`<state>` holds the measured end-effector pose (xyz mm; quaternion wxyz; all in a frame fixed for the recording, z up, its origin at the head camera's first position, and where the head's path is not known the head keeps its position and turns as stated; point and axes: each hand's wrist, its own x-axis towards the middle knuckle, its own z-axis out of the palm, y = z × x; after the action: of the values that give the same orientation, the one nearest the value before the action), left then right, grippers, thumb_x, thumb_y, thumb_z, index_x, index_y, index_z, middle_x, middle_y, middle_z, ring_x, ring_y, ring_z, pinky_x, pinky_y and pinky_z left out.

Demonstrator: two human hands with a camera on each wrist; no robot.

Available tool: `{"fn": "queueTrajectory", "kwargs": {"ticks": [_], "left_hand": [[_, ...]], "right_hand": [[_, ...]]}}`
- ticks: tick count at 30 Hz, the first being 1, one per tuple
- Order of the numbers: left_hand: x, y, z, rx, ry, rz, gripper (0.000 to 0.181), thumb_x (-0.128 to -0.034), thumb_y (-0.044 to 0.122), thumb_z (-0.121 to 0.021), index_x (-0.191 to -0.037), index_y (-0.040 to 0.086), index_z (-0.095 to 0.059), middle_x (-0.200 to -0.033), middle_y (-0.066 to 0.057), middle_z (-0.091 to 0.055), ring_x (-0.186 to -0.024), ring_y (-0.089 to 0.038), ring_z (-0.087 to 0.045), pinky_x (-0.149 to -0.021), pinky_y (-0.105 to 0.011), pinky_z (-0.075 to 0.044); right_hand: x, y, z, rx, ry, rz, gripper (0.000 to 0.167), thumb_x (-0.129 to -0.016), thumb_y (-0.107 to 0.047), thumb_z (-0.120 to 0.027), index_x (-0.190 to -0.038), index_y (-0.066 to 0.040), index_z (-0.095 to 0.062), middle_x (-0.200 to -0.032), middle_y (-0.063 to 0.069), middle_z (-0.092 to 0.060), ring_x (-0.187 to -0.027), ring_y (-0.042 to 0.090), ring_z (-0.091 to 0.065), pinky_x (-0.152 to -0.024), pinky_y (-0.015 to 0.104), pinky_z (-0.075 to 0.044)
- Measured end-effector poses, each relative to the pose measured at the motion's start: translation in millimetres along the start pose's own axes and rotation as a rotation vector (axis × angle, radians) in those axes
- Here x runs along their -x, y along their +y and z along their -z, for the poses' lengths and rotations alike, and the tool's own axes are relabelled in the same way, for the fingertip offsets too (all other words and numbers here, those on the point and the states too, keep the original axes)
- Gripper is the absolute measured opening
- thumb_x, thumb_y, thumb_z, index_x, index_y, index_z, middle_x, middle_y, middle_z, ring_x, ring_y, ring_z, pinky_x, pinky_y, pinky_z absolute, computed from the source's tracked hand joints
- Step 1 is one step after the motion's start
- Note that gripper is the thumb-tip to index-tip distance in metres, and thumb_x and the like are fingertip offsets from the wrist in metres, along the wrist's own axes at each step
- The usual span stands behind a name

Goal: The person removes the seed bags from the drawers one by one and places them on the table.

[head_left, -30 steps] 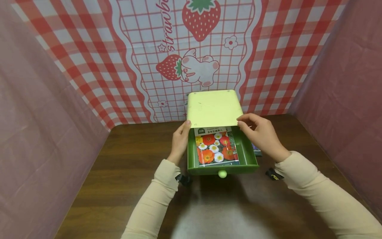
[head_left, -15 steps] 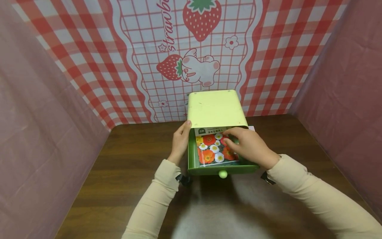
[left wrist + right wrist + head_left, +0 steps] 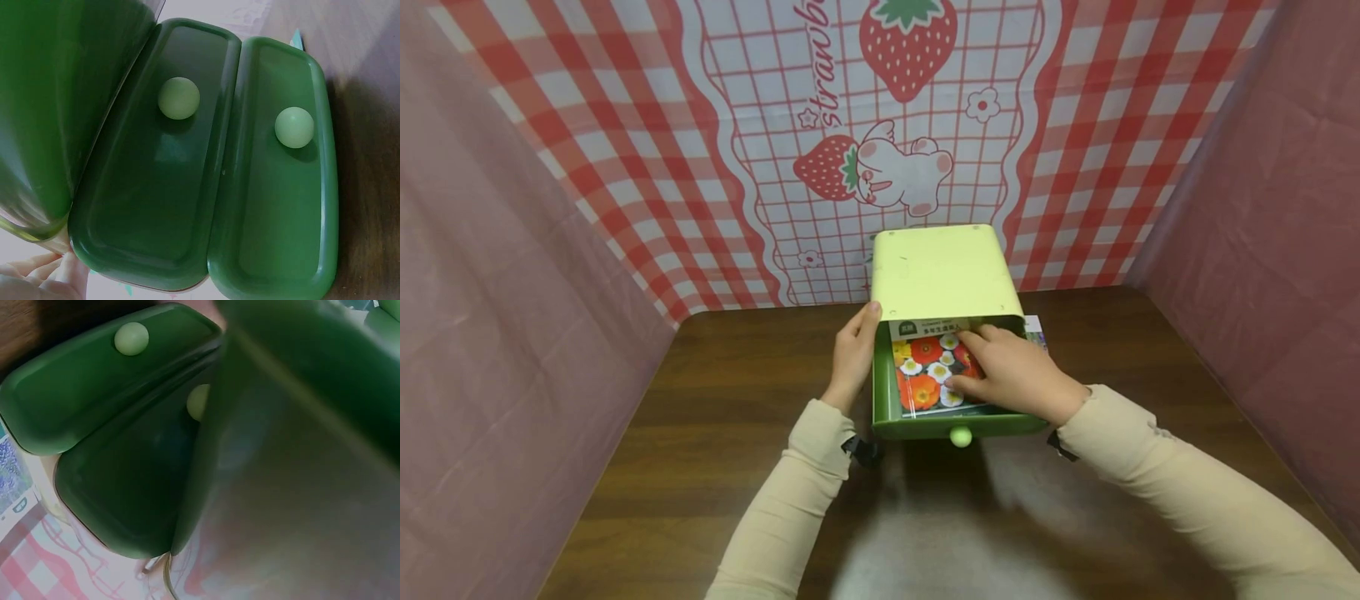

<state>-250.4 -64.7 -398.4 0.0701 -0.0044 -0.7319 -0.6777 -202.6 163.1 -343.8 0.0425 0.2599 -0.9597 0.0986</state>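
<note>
A small drawer cabinet with a pale yellow-green top (image 3: 947, 275) stands on the table in the head view. Its green top drawer (image 3: 917, 429) is pulled out, with a round knob (image 3: 960, 437) on the front. Inside lies a flower seed packet (image 3: 921, 390) printed with red, orange and white blooms. My left hand (image 3: 852, 354) rests against the cabinet's left side, thumb at its front corner. Over the packet's right part, my right hand (image 3: 1018, 371) reaches into the drawer, thumb and fingers spread on the packet; some fingertips are hidden.
Below the pulled-out drawer, the left wrist view has two closed drawers, a middle one (image 3: 144, 187) and a bottom one (image 3: 275, 212). Another packet with purple flowers (image 3: 9, 472) is beside the cabinet's right side. A checked strawberry cloth (image 3: 1075, 150) hangs behind.
My right hand has left the cabinet's front right corner and moved down and left into the drawer, onto the seed packet. My left hand has stayed put.
</note>
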Motion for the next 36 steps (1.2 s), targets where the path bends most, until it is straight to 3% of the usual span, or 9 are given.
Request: {"fn": "queueTrajectory", "kwargs": {"ticks": [6,13,22,31,36], "left_hand": [[-0.7,-0.6,-0.2,0.002,0.0,0.002,0.061,-0.0992,0.053,-0.048,-0.145,0.013,-0.048,-0.15,-0.005,-0.048,-0.142,-0.023,-0.04,-0.119,-0.039,-0.033],[-0.1,-0.8,-0.7,0.004,-0.003,0.006,0.061,-0.099,0.054,-0.048,-0.145,0.014,-0.048,-0.15,-0.004,-0.048,-0.142,-0.023,-0.04,-0.12,-0.04,-0.033],[0.0,-0.9,-0.3,0.01,0.002,0.008,0.06,-0.0994,0.052,-0.048,-0.145,0.014,-0.049,-0.15,-0.005,-0.048,-0.142,-0.024,-0.041,-0.119,-0.04,-0.033],[0.2,-1.2,-0.3,0.036,0.0,0.021,0.06,-0.0986,0.053,-0.049,-0.145,0.015,-0.049,-0.15,-0.005,-0.048,-0.141,-0.024,-0.041,-0.119,-0.041,-0.034],[0.1,-0.8,-0.7,0.037,0.004,0.021,0.059,-0.0991,0.051,-0.05,-0.145,0.014,-0.049,-0.15,-0.005,-0.048,-0.141,-0.024,-0.042,-0.118,-0.041,-0.035]], "right_hand": [[-0.6,-2.4,-0.4,0.042,-0.025,-0.014,0.082,-0.078,-0.059,-0.074,-0.134,-0.001,-0.055,-0.094,0.009,-0.059,-0.079,0.019,-0.055,-0.057,0.033,-0.048],[-0.8,-2.8,-3.2,0.077,-0.037,-0.005,0.084,-0.078,-0.061,-0.073,-0.134,-0.001,-0.056,-0.093,0.01,-0.062,-0.083,0.024,-0.059,-0.066,0.041,-0.054],[-2.4,-2.3,-4.0,0.067,-0.048,0.018,0.085,-0.079,-0.058,-0.074,-0.139,-0.003,-0.052,-0.126,0.019,-0.062,-0.108,0.035,-0.061,-0.092,0.051,-0.054],[-4.4,-1.2,-6.1,0.038,-0.004,0.089,0.077,-0.082,-0.049,-0.076,-0.137,0.001,-0.055,-0.128,0.021,-0.061,-0.117,0.038,-0.059,-0.101,0.053,-0.049],[-5.6,-0.8,-5.9,-0.027,-0.019,0.07,0.076,-0.084,-0.044,-0.075,-0.142,0.0,-0.05,-0.139,0.023,-0.055,-0.124,0.038,-0.056,-0.102,0.052,-0.049]]}}
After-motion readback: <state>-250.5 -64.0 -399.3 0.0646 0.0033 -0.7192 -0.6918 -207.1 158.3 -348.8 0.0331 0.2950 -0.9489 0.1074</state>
